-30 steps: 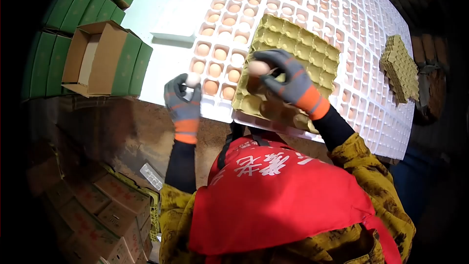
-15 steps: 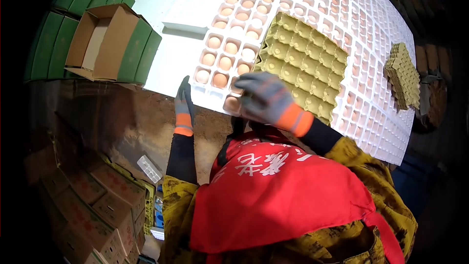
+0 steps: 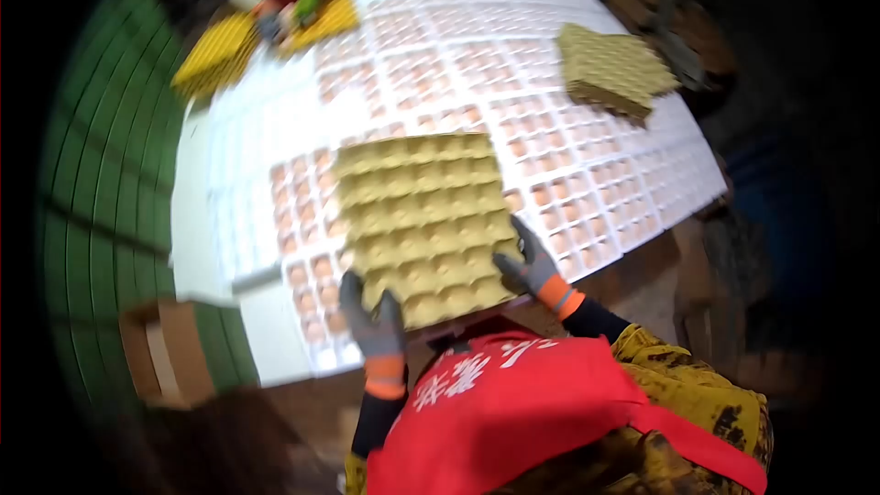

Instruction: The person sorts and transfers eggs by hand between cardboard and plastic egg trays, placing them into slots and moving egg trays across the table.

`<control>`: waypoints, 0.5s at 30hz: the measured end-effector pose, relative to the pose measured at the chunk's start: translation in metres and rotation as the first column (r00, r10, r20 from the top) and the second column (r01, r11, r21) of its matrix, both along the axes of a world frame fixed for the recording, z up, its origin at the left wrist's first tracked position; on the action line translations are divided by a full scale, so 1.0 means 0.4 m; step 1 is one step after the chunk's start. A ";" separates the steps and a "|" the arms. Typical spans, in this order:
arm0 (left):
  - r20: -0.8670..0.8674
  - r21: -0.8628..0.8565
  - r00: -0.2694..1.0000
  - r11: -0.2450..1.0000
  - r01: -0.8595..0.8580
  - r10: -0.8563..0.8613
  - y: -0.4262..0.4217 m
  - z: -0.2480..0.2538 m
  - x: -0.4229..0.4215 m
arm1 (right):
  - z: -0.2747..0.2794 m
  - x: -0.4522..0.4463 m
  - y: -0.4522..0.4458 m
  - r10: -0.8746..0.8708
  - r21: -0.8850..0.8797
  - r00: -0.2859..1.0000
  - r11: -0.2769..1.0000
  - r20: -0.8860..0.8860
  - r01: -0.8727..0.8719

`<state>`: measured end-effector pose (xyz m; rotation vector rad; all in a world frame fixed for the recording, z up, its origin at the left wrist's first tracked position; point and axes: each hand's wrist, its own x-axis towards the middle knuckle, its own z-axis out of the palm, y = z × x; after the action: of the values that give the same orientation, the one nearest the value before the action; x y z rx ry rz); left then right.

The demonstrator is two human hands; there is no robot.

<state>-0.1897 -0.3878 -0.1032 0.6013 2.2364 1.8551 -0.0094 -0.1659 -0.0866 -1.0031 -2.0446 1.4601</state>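
An olive-yellow pulp egg tray (image 3: 426, 220), its sockets showing no eggs, lies over white foam trays at the near side of the table. My left hand (image 3: 374, 321), in a grey glove with an orange cuff, grips its near left corner. At the near right side, my right hand (image 3: 532, 266) is closed on the tray's edge, thumb on top. Left of the tray, brown eggs (image 3: 323, 295) sit in the pockets of a foam tray (image 3: 321, 359). The undersides of both hands are hidden.
More egg-filled foam trays (image 3: 568, 211) cover the table. A stack of pulp trays (image 3: 610, 69) stands at the right. Across the table, a co-worker's gloved hand (image 3: 307, 5) is by a yellow tray (image 3: 335, 23). Green boxes (image 3: 92, 192) and an open carton (image 3: 165, 353) line the left.
My view has swung, bringing the far side of the table and a co-worker into sight. My left hand, apart from the pulp tray before, now grips it; my right hand has moved to its right edge.
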 end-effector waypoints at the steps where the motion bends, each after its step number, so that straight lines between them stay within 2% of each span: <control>1: 0.021 0.063 0.999 0.997 0.036 -0.037 0.022 0.080 -0.008 | 0.069 0.011 0.012 -0.002 -0.037 0.999 0.999 -0.033 0.000; 3: -0.052 0.065 0.979 0.978 0.200 -0.197 0.090 0.236 -0.035 | 0.121 0.038 0.096 -0.011 0.096 0.998 0.995 -0.062 0.017; 4: -0.072 0.059 0.961 0.960 0.273 -0.268 0.131 0.302 -0.051 | 0.132 0.048 0.154 -0.089 0.006 0.984 0.996 -0.155 0.091; 5: -0.116 0.153 0.943 0.932 0.329 -0.314 0.025 0.258 -0.081 | 0.114 0.033 0.087 -0.132 0.018 0.960 0.990 -0.247 0.141; 6: -0.001 0.431 0.954 0.861 0.270 -0.299 0.026 0.220 -0.072 | 0.097 0.023 0.110 -0.200 -0.150 0.913 0.976 -0.355 0.155; 7: -0.059 0.341 0.964 0.902 0.264 -0.260 0.096 0.268 -0.068 | 0.121 0.040 0.216 -0.272 -0.153 0.903 0.960 -0.334 0.232; 9: -0.095 0.185 0.971 0.955 0.233 -0.218 0.148 0.287 -0.063 | 0.119 0.087 0.432 -0.330 0.037 0.871 0.929 -0.364 0.367; 10: -0.033 0.226 0.977 0.951 0.213 -0.212 0.158 0.268 -0.052 | 0.169 0.119 0.514 -0.365 0.220 0.876 0.870 -0.316 0.442; 11: -0.006 0.211 0.979 0.956 0.202 -0.206 0.158 0.240 -0.038 | 0.194 0.141 0.601 -0.344 0.125 0.799 0.881 -0.493 0.456; 12: 0.032 0.206 0.983 0.963 0.172 -0.182 0.160 0.208 -0.018 | 0.227 0.191 0.700 -0.372 0.379 0.853 0.777 -0.367 0.502; 13: 0.074 0.188 0.986 0.973 0.136 -0.152 0.170 0.188 0.002 | 0.249 0.215 0.795 -0.348 0.240 0.776 0.814 -0.526 0.528; 14: 0.029 0.091 0.991 0.987 0.129 -0.132 0.176 0.183 0.018 | 0.261 0.250 0.909 -0.400 0.249 0.758 0.777 -0.515 0.579; 15: 0.044 0.032 0.996 0.996 0.079 -0.081 0.176 0.161 0.033 | 0.289 0.289 1.008 -0.431 0.308 0.795 0.757 -0.426 0.576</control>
<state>-0.1765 -0.3174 -0.0388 0.6371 2.1272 1.8479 0.1062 0.2371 0.0291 -0.9501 -1.5650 0.7768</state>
